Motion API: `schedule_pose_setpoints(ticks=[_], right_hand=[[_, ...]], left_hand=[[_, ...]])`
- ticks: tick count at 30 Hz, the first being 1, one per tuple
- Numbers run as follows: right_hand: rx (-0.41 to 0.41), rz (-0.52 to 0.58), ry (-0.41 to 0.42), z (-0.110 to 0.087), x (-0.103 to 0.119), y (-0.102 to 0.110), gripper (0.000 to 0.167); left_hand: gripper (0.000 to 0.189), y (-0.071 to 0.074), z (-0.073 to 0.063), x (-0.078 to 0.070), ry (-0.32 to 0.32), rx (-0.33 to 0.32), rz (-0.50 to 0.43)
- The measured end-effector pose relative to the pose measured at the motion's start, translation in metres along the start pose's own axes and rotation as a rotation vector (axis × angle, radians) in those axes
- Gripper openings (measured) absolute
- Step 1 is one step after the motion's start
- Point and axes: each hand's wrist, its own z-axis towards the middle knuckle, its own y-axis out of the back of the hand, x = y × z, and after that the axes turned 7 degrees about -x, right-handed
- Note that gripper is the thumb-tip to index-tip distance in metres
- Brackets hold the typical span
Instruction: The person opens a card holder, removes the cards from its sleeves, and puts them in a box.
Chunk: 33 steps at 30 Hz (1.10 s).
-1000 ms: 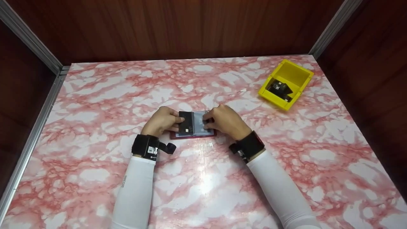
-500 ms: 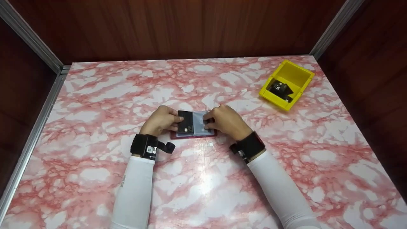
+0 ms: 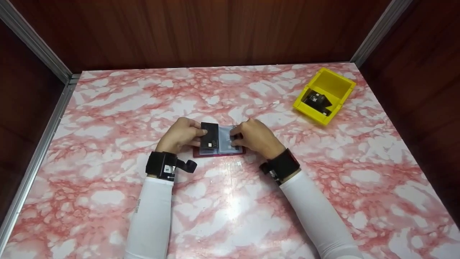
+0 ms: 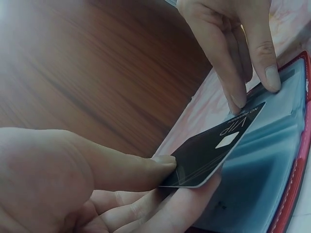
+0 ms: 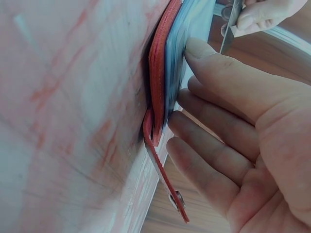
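My left hand pinches a black card printed "VIP" with a small pale chip square, thumb on top and fingers underneath. In the left wrist view the card is tilted over the clear plastic sleeves of an opened red card holder. My right hand holds the holder's right side, its thumb on the clear sleeve and its fingertips at the sleeves' edge. In the right wrist view, a red strap with a metal snap sticks out from the holder beside the fingers.
A yellow bin stands at the back right, with black items inside, some with white marks. The pink-and-white marbled table is bounded by dark wood panels at the back and sides.
My left hand has shifted slightly up and left, and the black card has moved with it, away from the holder's near edge. My right hand has stayed in place.
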Motion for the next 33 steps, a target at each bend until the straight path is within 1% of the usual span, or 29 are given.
schedule_pose_setpoints(ticks=[4, 9, 15, 18, 22, 26, 29, 31, 33], right_hand=[[0.015, -0.007, -0.001, 0.000, -0.001, 0.000, 0.021], [0.030, -0.021, 0.014, 0.000, -0.001, 0.001, 0.014], [0.028, -0.019, 0.034, -0.001, -0.004, 0.004, 0.007], [0.036, -0.008, 0.046, -0.001, -0.004, 0.005, 0.006], [0.046, 0.016, 0.036, -0.001, -0.004, 0.007, 0.007], [0.050, 0.055, -0.028, 0.000, -0.003, 0.011, 0.012], [0.032, 0.094, -0.107, 0.001, -0.001, 0.015, 0.017], [0.017, 0.141, -0.177, 0.000, 0.001, 0.017, 0.019], [0.003, 0.241, -0.259, 0.000, 0.003, 0.021, 0.022]], left_hand=[[0.027, -0.002, -0.003, -0.002, -0.023, 0.007, -0.014], [0.029, -0.005, -0.006, -0.005, -0.060, 0.016, -0.017], [0.026, -0.011, -0.006, -0.006, -0.107, 0.035, -0.036], [0.026, -0.014, -0.006, -0.007, -0.118, 0.047, -0.043], [0.025, -0.017, -0.006, -0.007, -0.128, 0.051, -0.048], [0.023, -0.018, -0.006, -0.007, -0.145, 0.058, -0.060], [0.023, -0.019, -0.006, -0.008, -0.158, 0.068, -0.067], [0.023, -0.020, -0.007, -0.008, -0.166, 0.072, -0.074], [0.023, -0.021, -0.008, -0.009, -0.176, 0.081, -0.087]])
